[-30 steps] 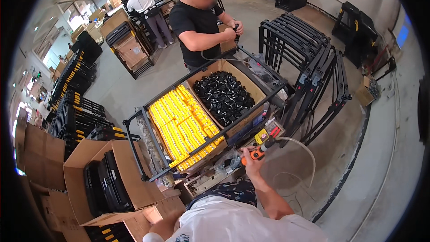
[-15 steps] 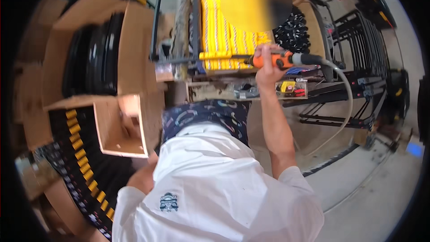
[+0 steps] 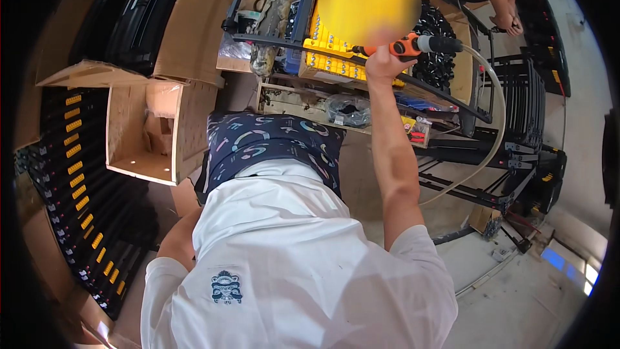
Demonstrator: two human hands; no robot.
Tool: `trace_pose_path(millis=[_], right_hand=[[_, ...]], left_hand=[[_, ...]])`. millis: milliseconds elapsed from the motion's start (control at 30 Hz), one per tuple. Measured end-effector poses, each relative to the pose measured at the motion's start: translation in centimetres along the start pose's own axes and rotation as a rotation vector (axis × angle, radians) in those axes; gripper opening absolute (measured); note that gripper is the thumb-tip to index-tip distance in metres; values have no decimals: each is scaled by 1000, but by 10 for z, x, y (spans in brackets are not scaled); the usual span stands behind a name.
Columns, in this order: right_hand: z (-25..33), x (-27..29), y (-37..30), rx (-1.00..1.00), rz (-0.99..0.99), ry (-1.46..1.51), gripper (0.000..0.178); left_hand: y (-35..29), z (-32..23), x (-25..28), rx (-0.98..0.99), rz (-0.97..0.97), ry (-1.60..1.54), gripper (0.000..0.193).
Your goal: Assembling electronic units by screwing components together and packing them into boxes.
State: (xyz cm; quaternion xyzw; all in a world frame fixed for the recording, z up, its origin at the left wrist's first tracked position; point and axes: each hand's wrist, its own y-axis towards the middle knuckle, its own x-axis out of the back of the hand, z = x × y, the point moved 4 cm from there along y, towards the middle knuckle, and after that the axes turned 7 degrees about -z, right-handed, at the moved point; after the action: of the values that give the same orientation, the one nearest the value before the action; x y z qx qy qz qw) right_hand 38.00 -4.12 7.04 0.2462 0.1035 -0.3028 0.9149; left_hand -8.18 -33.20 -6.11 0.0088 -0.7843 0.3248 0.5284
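While the left hand is out of sight, the right hand [image 3: 382,64] has its fingers clenched around an orange tool [image 3: 413,45] lying crosswise, its black tip pointing right, over the yellow tray [image 3: 329,58].

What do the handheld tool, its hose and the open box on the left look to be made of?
Tool: orange and black body, likely moulded plastic, matt. Hose: pale translucent tubing bending in a loop, probably flexible plastic. Open box: brown corrugated cardboard, raw flaps. The right hand grips the tool.

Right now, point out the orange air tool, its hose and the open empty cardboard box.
orange air tool [image 3: 413,45], head view, orange body.
hose [image 3: 497,123], head view, mid-curve.
open empty cardboard box [image 3: 139,165], head view, front rim.
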Motion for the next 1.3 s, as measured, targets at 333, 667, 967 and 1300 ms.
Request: trace_pose_path(millis=[333,667,967,1300], right_hand=[[-18,-7,11,-37,107,10,10],[-28,-11,12,75,331,-116,11],[-20,-17,18,-63,283,-74,8],[28,26,-12,-266,137,81,6]], left_hand=[[-10,-19,-10,-95,-20,-111,52],[-39,-27,-74,-364,173,-21,41],[-44,-30,-145,-661,315,35,32],[58,-27,-38,-810,135,266,25]])
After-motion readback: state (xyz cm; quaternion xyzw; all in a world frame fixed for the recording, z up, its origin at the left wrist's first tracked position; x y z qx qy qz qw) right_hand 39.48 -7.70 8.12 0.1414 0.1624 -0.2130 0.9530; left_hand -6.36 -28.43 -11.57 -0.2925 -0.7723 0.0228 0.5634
